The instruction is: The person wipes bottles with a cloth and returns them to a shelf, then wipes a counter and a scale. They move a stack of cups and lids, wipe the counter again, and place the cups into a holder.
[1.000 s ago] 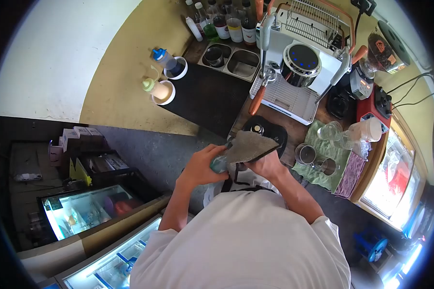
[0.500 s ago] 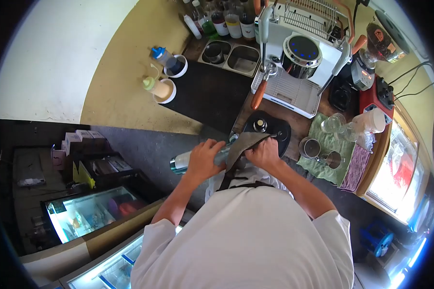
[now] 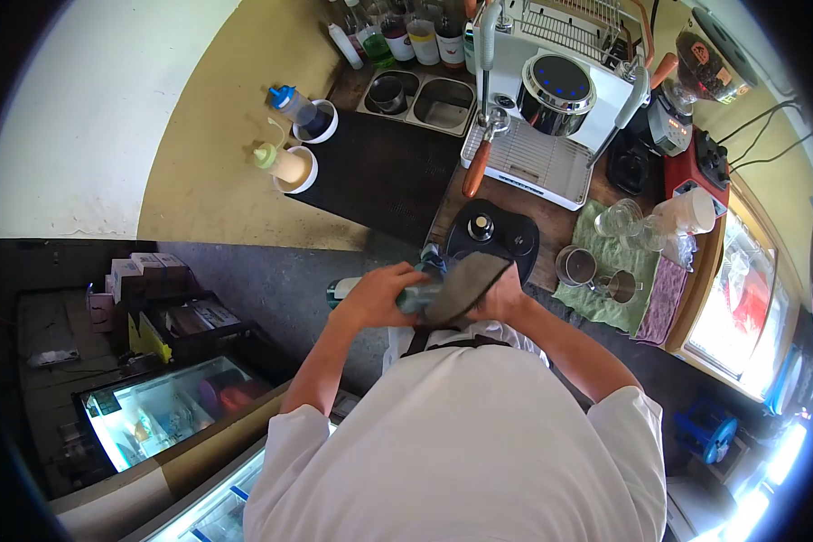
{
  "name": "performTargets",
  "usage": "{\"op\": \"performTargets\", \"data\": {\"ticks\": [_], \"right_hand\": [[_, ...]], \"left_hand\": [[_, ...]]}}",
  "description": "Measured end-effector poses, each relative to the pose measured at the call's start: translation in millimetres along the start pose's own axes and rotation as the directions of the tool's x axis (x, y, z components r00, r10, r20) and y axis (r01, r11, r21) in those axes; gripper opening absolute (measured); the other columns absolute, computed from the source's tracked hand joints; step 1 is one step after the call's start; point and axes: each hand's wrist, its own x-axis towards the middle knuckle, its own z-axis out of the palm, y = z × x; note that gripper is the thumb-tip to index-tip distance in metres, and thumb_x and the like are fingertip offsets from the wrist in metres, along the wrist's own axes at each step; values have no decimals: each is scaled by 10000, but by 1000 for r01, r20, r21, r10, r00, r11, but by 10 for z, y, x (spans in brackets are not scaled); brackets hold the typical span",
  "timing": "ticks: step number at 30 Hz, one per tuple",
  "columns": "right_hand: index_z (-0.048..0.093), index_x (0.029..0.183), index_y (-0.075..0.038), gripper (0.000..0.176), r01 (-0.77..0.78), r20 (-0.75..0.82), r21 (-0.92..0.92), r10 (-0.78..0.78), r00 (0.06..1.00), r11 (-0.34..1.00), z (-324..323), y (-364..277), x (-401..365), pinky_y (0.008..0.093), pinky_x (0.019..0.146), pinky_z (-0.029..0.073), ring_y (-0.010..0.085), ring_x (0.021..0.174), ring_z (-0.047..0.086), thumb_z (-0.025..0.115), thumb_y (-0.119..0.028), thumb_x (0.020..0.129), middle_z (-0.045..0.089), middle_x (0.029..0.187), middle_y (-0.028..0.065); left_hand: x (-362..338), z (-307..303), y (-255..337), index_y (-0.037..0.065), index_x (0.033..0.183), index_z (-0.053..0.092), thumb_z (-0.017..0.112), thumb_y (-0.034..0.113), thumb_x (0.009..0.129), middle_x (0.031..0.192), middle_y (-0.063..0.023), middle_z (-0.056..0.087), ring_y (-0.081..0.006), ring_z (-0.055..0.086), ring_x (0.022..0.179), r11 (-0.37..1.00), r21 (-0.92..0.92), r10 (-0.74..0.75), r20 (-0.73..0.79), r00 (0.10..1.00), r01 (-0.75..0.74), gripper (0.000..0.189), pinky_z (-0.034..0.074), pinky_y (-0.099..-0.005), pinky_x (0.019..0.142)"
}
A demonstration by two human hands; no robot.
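My left hand (image 3: 378, 296) is wrapped around a clear greenish bottle (image 3: 415, 298), which lies sideways in front of my waist. A pale label and the bottle's far end stick out to the left of the hand. My right hand (image 3: 508, 296) is closed on a grey cloth (image 3: 468, 282), pressing it against the bottle's right end. The cloth hides that end of the bottle. Just ahead of the hands, a tamper (image 3: 481, 228) stands on a black tamping mat (image 3: 519, 240) at the counter's edge.
An espresso machine (image 3: 537, 163) with a wooden-handled portafilter (image 3: 479, 167) stands ahead. Glasses (image 3: 619, 219) and metal pitchers (image 3: 576, 266) sit on a green towel (image 3: 596, 226) at right. Squeeze bottles (image 3: 287, 166) in white bowls line the black mat (image 3: 379, 176) at left.
The cloth has shifted and now covers more of the bottle's right end, its folds lying differently. My left hand has moved slightly left with the bottle. The view has shifted a little.
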Motion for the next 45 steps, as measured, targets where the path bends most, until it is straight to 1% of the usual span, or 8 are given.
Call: {"op": "performTargets", "data": {"ticks": [9, 16, 23, 26, 30, 36, 40, 45], "right_hand": [[727, 784, -47, 320, -692, 145, 22, 683, 716, 721, 280, -162, 69, 469, 648, 570, 394, 718, 690, 591, -336, 769, 702, 808, 212], [726, 916, -143, 335, 22, -218, 1, -21, 976, 1000, 89, -148, -99, 411, 626, 546, 343, 671, 672, 669, -382, 687, 701, 780, 123], [729, 821, -82, 301, -783, 168, 3, 772, 613, 622, 160, -95, 61, 473, 716, 559, 361, 746, 695, 617, -352, 750, 704, 830, 201], [738, 903, -113, 336, -647, 277, 19, 617, 736, 762, -9, -164, 47, 460, 728, 553, 342, 799, 697, 657, -375, 709, 713, 879, 169], [711, 1023, -185, 459, 50, -186, 35, -43, 982, 998, 131, -19, -194, 387, 693, 537, 262, 859, 688, 723, -391, 613, 696, 995, 44], [697, 1001, -122, 366, -594, 42, 56, 593, 804, 802, 195, 12, -59, 501, 628, 550, 310, 695, 693, 674, -312, 689, 688, 882, 155], [706, 970, -99, 327, -363, 239, -292, 435, 868, 885, 245, 152, -178, 468, 653, 564, 327, 687, 697, 664, -313, 726, 700, 906, 196], [737, 906, -90, 300, -36, -204, 112, 58, 977, 993, -18, 189, -100, 438, 675, 553, 334, 718, 699, 673, -321, 728, 713, 876, 167]], "left_hand": [[2, 293, 37, 131, 1176, 630, 822, 216, 609, 1119, -88, 608, -324, 614, 1036, 954, 194, -179, -237, 955, 227, 605, 496, -427, 893], [8, 110, -90, 132, 1191, 631, 818, 232, 636, 1139, -95, 607, -321, 611, 1044, 998, -54, -6, 83, 997, 10, 594, 496, -419, 894], [118, 442, 15, 116, 1183, 632, 812, 212, 634, 1139, -88, 609, -324, 615, 1050, 952, 234, -140, -250, 958, 200, 586, 499, -411, 889], [96, 345, -33, 102, 1182, 626, 806, 188, 625, 1131, -88, 610, -328, 615, 1048, 993, 54, -97, -123, 988, 105, 591, 500, -415, 886], [112, 98, -31, 82, 1174, 624, 805, 160, 609, 1119, -93, 610, -334, 614, 1046, 979, -202, 71, 160, 985, -38, 598, 500, -419, 886], [228, 399, 27, 100, 1180, 622, 819, 148, 567, 1122, -99, 608, -324, 619, 1035, 976, 207, 6, -333, 943, 66, 646, 508, -409, 866], [270, 462, 30, 113, 1185, 622, 825, 151, 564, 1118, -99, 608, -324, 621, 1021, 965, 243, -29, -270, 962, 97, 655, 514, -409, 856], [339, 219, -126, 124, 1196, 622, 831, 169, 565, 1102, -99, 605, -328, 622, 1014, 979, -182, 104, 81, 991, -88, 666, 513, -408, 858]]}}
